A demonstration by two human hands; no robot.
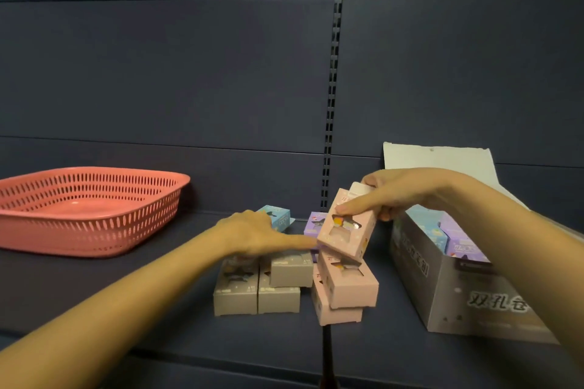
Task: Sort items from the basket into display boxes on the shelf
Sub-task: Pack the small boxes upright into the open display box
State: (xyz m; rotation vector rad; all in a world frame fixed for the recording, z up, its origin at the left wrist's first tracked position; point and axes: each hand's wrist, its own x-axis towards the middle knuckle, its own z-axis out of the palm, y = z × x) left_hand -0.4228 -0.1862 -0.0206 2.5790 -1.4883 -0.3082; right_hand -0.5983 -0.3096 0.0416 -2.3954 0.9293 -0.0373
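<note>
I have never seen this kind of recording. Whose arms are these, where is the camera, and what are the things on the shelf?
There is no machine here. A person works with bare hands, and one camera worn on the head looks forward and down, so both arms enter from below.

The right hand grips a pink box, lifted above the shelf. The left hand reaches with straight fingers to that box's lower corner.

Under them lie grey boxes and a stack of pink boxes. A blue box and a purple box lie behind.

On the left stands a pink basket. On the right is a grey display box, with more blue and purple boxes inside.
</note>
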